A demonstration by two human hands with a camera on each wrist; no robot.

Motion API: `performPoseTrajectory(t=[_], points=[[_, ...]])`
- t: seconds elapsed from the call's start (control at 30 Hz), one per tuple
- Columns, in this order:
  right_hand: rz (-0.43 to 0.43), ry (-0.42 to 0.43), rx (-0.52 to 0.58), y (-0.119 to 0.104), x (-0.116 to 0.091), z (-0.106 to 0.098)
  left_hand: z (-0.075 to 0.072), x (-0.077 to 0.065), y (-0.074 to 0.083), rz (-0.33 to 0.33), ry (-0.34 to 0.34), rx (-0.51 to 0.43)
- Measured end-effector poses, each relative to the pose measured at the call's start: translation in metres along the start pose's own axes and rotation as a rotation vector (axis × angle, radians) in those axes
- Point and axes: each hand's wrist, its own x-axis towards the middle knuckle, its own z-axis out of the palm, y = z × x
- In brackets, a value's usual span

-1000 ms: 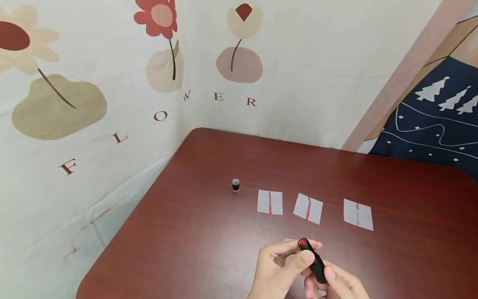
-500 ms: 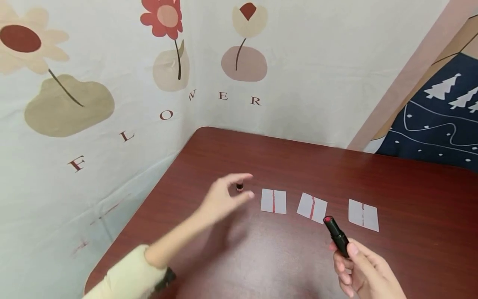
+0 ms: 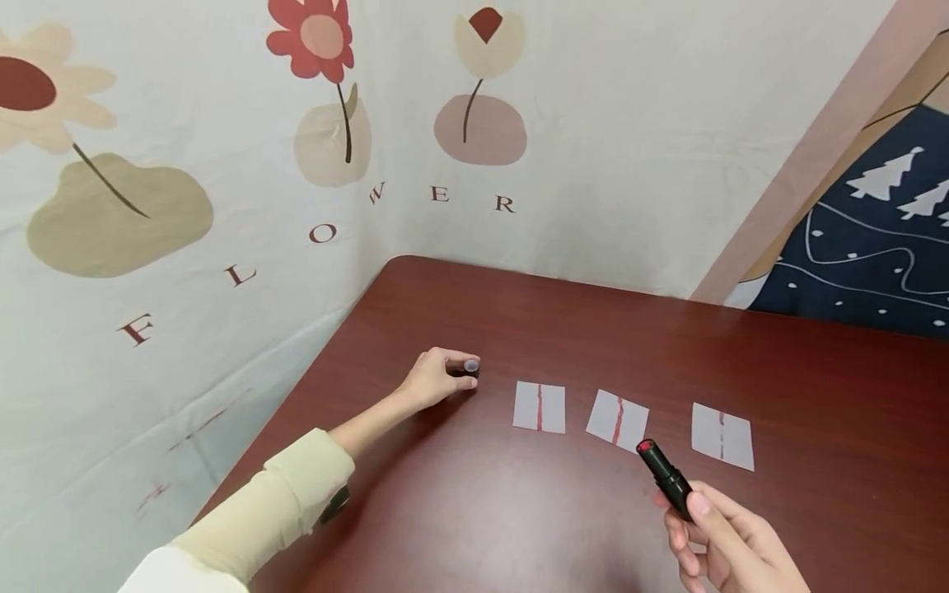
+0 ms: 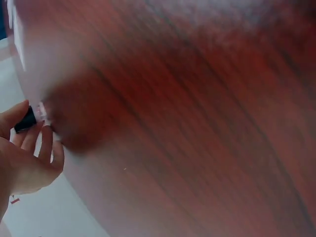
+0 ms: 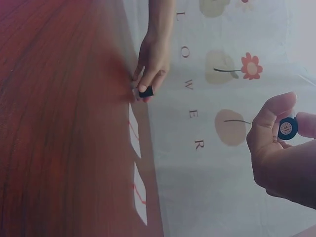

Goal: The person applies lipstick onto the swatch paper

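In the head view my right hand [image 3: 730,539] holds a black lipstick [image 3: 665,479] between thumb and fingers, its open end with the red tip tilted up and left. The round base of the lipstick [image 5: 287,129] faces the right wrist camera. Over at the left side of the table, my left hand [image 3: 428,381] pinches a small lipstick cap [image 3: 472,368], black with a clear part. The left wrist view has the same cap [image 4: 26,120] between the thumb and fingers. It stands upright at the tabletop; whether it still touches the wood I cannot tell.
Three white paper pieces lie in a row: a left paper [image 3: 526,408], a middle paper [image 3: 604,416] and a right paper [image 3: 704,436], each with a reddish streak. A printed cloth [image 3: 615,165] hangs behind the dark red table [image 3: 474,511].
Both hands were together on the lipstick. My left hand has let go, reached left to the cap and closed its fingers on it. The right hand has moved right, still holding the lipstick.
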Motion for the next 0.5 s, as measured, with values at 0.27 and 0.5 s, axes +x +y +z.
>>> performPoseTrajectory(t=[0.27, 0.5], points=[[-0.101, 0.019, -0.057, 0.001, -0.001, -0.005, -0.003, 0.0, 0.026, 0.239, -0.062, 0.091], [-0.195, 0.116, -0.231, -0.009, 0.003, 0.002, -0.016, -0.029, 0.089, 0.594, -0.148, 0.289]])
